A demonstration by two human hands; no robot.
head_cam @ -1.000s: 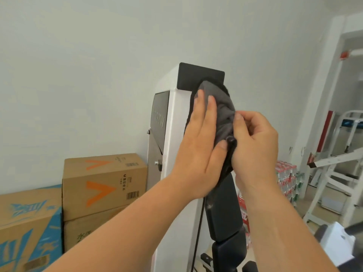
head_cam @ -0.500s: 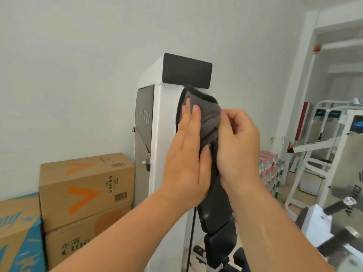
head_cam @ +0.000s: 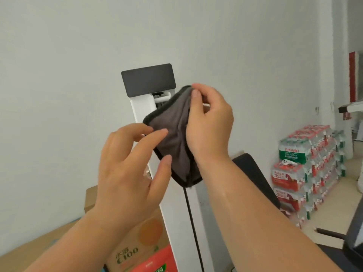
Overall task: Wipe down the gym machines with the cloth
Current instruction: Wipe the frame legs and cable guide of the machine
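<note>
A dark grey cloth [head_cam: 173, 138] hangs in front of a white gym machine tower [head_cam: 142, 107] with a black cap [head_cam: 148, 79] on top. My right hand [head_cam: 208, 122] pinches the cloth's upper right edge between thumb and fingers and holds it up. My left hand [head_cam: 129, 169] is just left of the cloth, fingers spread and loosely bent, its fingertips touching the cloth's left side. A black cable [head_cam: 193, 228] runs down the tower below the cloth. The machine's black pad [head_cam: 255, 177] shows behind my right forearm.
Cardboard boxes [head_cam: 135, 250] stand at the lower left against the grey wall. Stacked packs of bottled water [head_cam: 306, 165] sit on the floor at the right. A dark machine part [head_cam: 351, 240] fills the lower right corner; a doorway lies beyond.
The cloth has come away from the tower's front face. My left hand has let go of pressing it and spread open; my right hand now pinches its top edge. The view swung left.
</note>
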